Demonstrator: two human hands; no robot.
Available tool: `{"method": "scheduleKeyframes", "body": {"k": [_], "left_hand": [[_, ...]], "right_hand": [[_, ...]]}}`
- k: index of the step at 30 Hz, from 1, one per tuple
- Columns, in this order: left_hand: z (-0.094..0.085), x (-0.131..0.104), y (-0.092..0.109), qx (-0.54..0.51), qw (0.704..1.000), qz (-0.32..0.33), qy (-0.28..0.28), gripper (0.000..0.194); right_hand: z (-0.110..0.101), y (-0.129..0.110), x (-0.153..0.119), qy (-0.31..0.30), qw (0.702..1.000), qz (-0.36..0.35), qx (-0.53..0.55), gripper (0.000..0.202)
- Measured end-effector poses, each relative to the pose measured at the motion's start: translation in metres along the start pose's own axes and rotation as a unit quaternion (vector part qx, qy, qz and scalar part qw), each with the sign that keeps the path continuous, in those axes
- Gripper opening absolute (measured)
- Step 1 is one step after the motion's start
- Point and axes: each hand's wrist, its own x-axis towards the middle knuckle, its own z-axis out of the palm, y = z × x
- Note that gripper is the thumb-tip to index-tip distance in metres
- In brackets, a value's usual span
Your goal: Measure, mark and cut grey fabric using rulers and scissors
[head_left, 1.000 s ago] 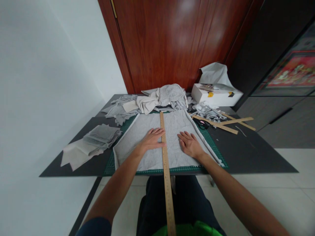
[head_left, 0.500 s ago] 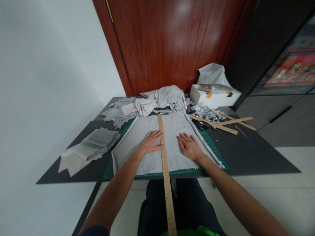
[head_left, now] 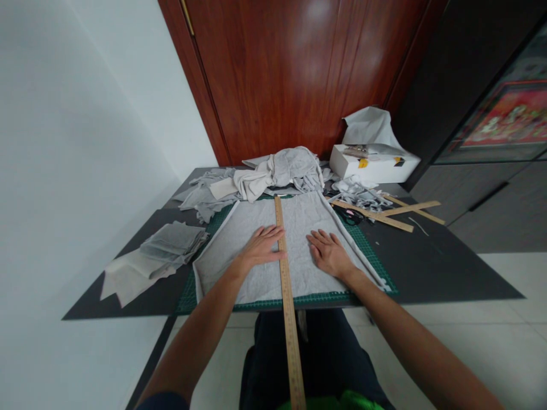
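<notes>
A grey piece of fabric (head_left: 299,228) lies spread over a green cutting mat (head_left: 365,245). Lengthwise across its middle runs a long wooden ruler (head_left: 287,290), its near end reaching past the table edge toward my body. My left hand (head_left: 262,246) rests on the fabric at the ruler's left side, its fingertips and thumb touching the ruler, fingers extended. To the right of the ruler, my right hand (head_left: 329,253) lies flat on the fabric with its fingers stretched out, holding nothing.
Folded grey cloth (head_left: 171,247) sits at the left, and a heap of fabric (head_left: 290,171) lies at the back. Crossed wooden rulers (head_left: 393,219), black-handled scissors (head_left: 352,216), scraps (head_left: 359,193) and a white box (head_left: 371,168) are at the right of the dark table (head_left: 436,267).
</notes>
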Motion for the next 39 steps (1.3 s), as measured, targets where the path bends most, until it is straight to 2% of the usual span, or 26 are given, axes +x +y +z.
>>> {"method": "scheduleKeyframes", "body": {"k": [17, 26, 39], "left_hand": [[-0.0008, 0.0034, -0.0005, -0.008, 1.0, 0.002, 0.002, 0.081], [-0.0053, 0.0005, 0.0064, -0.013, 1.0, 0.003, 0.001, 0.082], [-0.0006, 0.0027, 0.0062, -0.027, 1.0, 0.001, -0.002, 0.083]], "right_hand": [[-0.002, 0.0012, 0.0001, -0.001, 1.0, -0.004, -0.006, 0.051], [0.0015, 0.0035, -0.0016, 0.007, 1.0, -0.004, -0.005, 0.051], [0.002, 0.0075, -0.0028, 0.003, 1.0, -0.009, -0.023, 0.052]]}}
